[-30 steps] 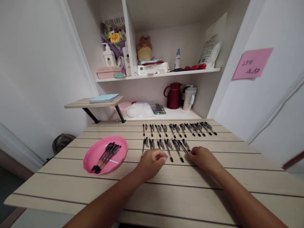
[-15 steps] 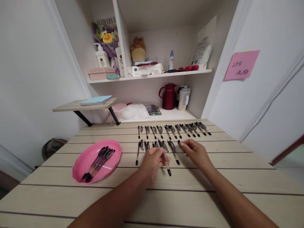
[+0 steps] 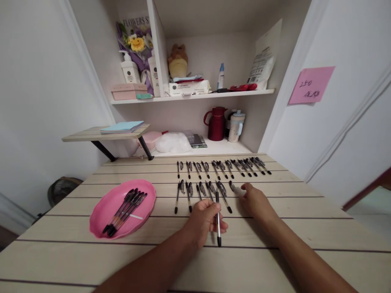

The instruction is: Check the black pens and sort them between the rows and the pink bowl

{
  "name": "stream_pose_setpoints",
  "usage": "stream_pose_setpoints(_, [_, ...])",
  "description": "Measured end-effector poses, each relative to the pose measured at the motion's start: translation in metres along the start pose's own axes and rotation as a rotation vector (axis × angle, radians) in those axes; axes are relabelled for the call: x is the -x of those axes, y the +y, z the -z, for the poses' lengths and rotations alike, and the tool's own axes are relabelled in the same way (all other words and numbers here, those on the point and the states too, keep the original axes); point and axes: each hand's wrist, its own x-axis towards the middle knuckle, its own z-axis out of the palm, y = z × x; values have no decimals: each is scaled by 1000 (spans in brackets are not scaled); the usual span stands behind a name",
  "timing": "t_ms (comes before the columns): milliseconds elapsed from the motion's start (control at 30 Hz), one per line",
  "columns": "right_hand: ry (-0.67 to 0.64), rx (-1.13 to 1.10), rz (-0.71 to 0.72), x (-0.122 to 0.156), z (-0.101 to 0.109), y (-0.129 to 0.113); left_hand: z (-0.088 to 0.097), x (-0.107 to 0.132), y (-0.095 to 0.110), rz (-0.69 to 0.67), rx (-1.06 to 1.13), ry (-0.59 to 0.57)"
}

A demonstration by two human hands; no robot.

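Note:
My left hand (image 3: 204, 221) is closed on an uncapped black gel pen (image 3: 218, 228), its dark end pointing toward me. Just right of the near row lies a black pen cap (image 3: 232, 186) on the table. My right hand (image 3: 256, 203) is beside that cap, fingers slightly apart and a little blurred, with nothing seen in them. Uncapped pens, each with a cap beside it, form a near row, among them a pen (image 3: 177, 198) at its left end. A far row of pens and caps (image 3: 214, 170) lies behind it.
A pink tray (image 3: 94, 215) with several capped pens (image 3: 128, 211) stands on the left of the slatted table (image 3: 244, 264). A small raised shelf (image 3: 82, 136) stands at the back left. Behind are a red jug (image 3: 216, 124) and a pale cup (image 3: 236, 127).
My left hand has drawn the pen toward me and slightly right, turning it more upright in view. My right hand has let go of the cap and moved slightly right.

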Motion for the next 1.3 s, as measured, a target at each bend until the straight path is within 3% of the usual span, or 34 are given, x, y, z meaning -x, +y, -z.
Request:
stream_pose_setpoints(67, [-16,-125,-20,0,7,4,1,-1,-2,-4,3,-21])
stream_pose_setpoints(133, [-69,-391,-50,-1,17,0,2,-3,-3,-8,4,-50])
stream_pose_setpoints(267, [-213,-1023,-73,-2,38,-31,3,-3,-4,-22,2,-101])
stream_pose_setpoints(400, [-243,-1303,-36,-3,40,-61,2,-2,0,-43,6,-95])
stream_pose_setpoints(667, [-185,-1389,-3,-1,17,-64,2,-5,4,-58,-12,-36])
stream_pose_setpoints(1100, [-302,-1358,57,4,19,-60,4,-9,5,-78,-13,-64])
stream_pose_setpoints(1300, [-347,-1360,36,6,19,-61,2,-7,7,-104,-36,14])
